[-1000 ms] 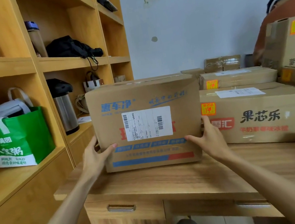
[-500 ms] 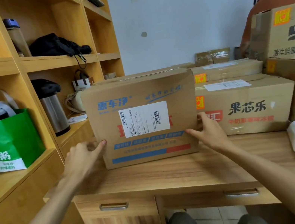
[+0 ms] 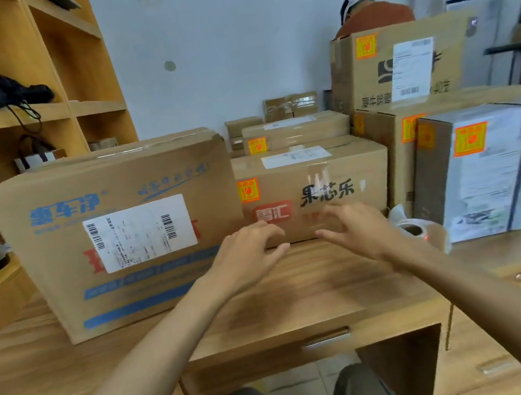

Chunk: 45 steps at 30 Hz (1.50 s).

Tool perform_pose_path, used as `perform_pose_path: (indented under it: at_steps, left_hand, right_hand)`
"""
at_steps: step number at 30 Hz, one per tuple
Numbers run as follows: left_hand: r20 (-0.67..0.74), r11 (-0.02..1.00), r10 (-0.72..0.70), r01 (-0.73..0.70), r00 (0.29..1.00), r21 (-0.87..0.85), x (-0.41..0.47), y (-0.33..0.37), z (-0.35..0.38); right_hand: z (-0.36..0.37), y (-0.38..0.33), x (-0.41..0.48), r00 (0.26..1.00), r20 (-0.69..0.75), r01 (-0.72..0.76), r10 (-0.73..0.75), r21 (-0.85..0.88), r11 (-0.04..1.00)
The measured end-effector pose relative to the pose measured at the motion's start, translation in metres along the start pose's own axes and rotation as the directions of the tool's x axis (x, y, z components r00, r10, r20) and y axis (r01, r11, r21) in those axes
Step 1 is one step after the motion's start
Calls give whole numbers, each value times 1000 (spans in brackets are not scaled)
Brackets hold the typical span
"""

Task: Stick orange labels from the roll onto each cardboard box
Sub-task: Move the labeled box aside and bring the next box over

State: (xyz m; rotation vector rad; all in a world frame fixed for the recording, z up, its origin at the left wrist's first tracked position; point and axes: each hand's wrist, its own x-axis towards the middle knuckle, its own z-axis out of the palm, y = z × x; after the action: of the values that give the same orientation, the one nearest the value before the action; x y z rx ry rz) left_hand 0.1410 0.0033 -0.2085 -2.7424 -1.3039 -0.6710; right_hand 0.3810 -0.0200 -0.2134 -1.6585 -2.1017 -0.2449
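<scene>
My left hand (image 3: 245,255) and right hand (image 3: 359,232) hover side by side over the wooden desk (image 3: 287,300). The fingers of the 2 hands are spread, a little bent, and hold nothing. The big cardboard box (image 3: 39,271) stands at the left. The label roll (image 3: 413,231) lies just right of my right hand.

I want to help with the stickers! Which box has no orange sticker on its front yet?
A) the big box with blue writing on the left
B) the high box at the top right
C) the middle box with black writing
A: the big box with blue writing shows only a white shipping label on its front; the middle box and the high box each carry an orange label.
</scene>
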Motion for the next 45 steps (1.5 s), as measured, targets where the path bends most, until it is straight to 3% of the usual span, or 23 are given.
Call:
perform_pose_path:
  at_steps: [6,9,14,18,24,30,40,45]
  left_hand:
    - [114,993,110,-105,987,-49,53,65,49]
    - [104,974,201,-188,974,-127,68,98,69]
    - [115,909,353,-310,929,-279,79,138,92]
    - [112,885,413,-368,904,-285,80,147,100]
    - [87,909,317,-276,944,-312,74,113,85]
    - [80,924,170,-130,982,-359,63,69,71]
    - [61,922,90,-60,994,-382,39,31,55]
    - [34,933,42,-27,999,-359,32,17,48]
  right_hand:
    - [-29,79,-40,993,17,-118,119,-41,992]
    - [-37,115,-60,985,0,-170,170,-38,985]
    - [-37,145,-85,984,73,-166,161,80,983]
    - [-31,146,-91,989,107,-118,101,164,979]
    - [-19,140,-81,998,27,-64,61,170,983]
    - [-12,120,-65,987,109,-138,117,215,967]
    - [-6,98,-56,982,164,-135,94,261,956]
    - [-6,77,-52,990,116,-109,83,236,966]
